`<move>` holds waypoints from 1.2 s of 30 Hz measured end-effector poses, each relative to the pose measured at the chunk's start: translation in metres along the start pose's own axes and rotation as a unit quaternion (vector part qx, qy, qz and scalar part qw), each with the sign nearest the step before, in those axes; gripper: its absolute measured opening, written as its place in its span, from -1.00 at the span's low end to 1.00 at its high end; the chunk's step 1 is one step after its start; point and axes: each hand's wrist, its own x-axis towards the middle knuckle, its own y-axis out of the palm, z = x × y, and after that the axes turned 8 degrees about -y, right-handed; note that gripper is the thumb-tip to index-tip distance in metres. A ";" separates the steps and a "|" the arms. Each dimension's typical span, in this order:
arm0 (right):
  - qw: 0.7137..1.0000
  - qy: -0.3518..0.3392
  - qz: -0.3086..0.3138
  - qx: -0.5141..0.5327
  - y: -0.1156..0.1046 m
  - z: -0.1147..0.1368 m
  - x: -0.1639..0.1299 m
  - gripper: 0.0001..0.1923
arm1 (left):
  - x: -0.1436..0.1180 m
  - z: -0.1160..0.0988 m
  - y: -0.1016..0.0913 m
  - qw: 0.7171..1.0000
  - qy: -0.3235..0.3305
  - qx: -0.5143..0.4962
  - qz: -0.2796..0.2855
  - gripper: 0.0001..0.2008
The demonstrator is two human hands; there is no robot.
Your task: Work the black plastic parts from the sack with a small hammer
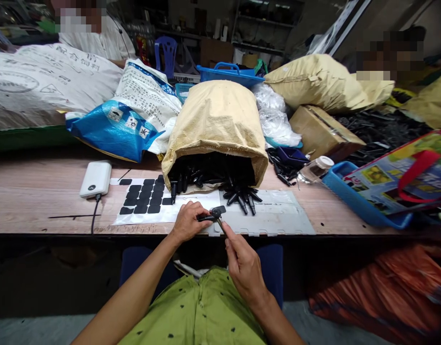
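Note:
My left hand (189,221) is closed on a small black plastic part (207,217) at the table's front edge. My right hand (244,262) grips a slim tool (220,223) with a metallic shaft, its tip meeting the black part; its exact kind is unclear. A dark rounded piece (216,212) sits where the two meet. Beyond my hands, a tan sack (216,115) lies with its mouth towards me, full of black plastic parts (198,175). Several more parts (242,196) have spilled out. To the left, a white sheet (121,219) carries rows of black rounded-square pads (141,201).
A white power bank (96,179) with a cable lies left. Printed sacks (134,112) stand behind it. At right are a clear bottle (315,169), a cardboard box (322,130) and a blue tray (364,201). A grey mat (281,213) covers the front edge. People sit across the table.

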 end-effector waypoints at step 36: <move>0.980 0.183 -0.009 -0.072 -0.012 -0.061 -0.005 -0.44 | -0.003 0.003 -0.001 1.000 0.015 -0.005 0.008 -0.83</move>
